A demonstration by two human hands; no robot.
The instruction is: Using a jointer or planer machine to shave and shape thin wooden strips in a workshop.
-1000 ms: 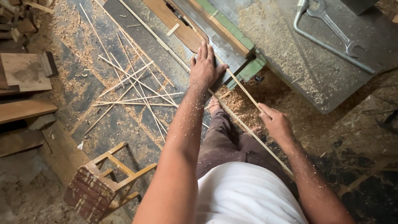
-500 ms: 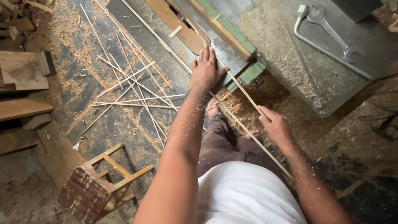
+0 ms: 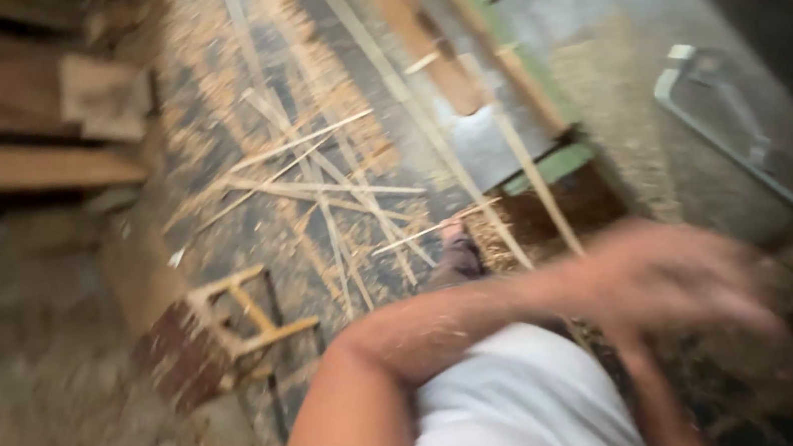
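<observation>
Head view, strongly motion-blurred. The left hand [image 3: 671,285] was smeared across the lower right of the picture, its forearm crossing above the white shirt [image 3: 520,404]; whether its fingers were spread or closed could not be told, nor whether it touched anything. The right hand lay hidden beneath the left, only a blurred forearm showing at the lower right, so its state could not be told either.

Two thin wooden strips [image 3: 532,176] ran down from the near edge of the saw table [image 3: 618,55] toward the left hand, passing over the green edge of the machine [image 3: 551,166]; their lower ends vanished behind the blurred hand. A wider wooden board [image 3: 425,43] lay on the table's left part. Sawdust [image 3: 600,77] covered the middle of the table, and a bent metal bar [image 3: 723,127] rested near its right edge.

On the floor [image 3: 43,297] left of the table, loose slender offcuts [image 3: 322,187] lay crossed over one another among shavings. A small wooden stool [image 3: 228,329] stood near them, just left of the person's upper arm. Stacked planks [image 3: 21,118] occupied the upper left corner.
</observation>
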